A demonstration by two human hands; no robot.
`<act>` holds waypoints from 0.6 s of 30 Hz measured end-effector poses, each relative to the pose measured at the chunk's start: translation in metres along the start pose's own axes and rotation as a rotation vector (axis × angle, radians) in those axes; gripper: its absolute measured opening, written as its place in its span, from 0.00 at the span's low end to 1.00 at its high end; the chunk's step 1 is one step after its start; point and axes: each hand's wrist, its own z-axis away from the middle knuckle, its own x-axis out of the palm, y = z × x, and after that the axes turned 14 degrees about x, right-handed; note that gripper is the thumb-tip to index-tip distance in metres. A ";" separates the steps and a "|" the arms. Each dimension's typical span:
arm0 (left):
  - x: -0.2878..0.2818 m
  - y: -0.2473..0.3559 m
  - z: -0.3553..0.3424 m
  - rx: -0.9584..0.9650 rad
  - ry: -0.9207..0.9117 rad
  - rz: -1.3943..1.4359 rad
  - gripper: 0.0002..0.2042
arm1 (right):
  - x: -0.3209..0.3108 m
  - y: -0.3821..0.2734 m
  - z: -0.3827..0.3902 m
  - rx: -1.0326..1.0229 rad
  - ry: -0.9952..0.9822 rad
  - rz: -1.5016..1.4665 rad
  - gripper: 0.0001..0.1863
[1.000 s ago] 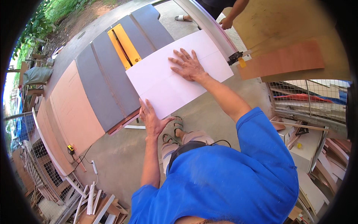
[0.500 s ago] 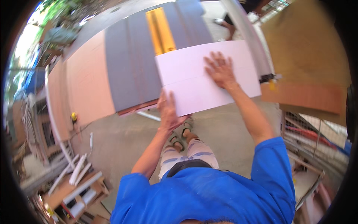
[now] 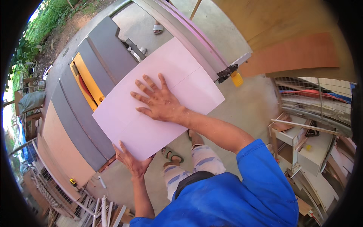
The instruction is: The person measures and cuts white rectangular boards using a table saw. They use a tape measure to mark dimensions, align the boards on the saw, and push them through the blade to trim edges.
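Observation:
A white board with a thin line across it lies on the grey table of a table saw, its near part overhanging the front edge. My right hand rests flat on top of the board, fingers spread. At the board's near left corner, my left hand holds the edge, fingers along the left side and thumb by the near side. Just beyond the board's left edge is the saw's yellow insert with a dark red slot. Whatever lies beneath the board is hidden.
A long rail runs on the right, ending in a black clamp with a yellow tab. Brown sheets stand at far right. Wood scraps lie lower right, and a yellow tape measure sits at left. Someone's foot shows beyond.
My view has turned, so the saw and board appear rotated and further left. On the board, my right hand now lies nearer the left edge, fingers wider apart. My left hand stays at its corner.

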 end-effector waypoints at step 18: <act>-0.005 -0.020 -0.002 -0.230 0.073 0.366 0.63 | -0.006 0.007 -0.004 -0.003 -0.057 -0.042 0.33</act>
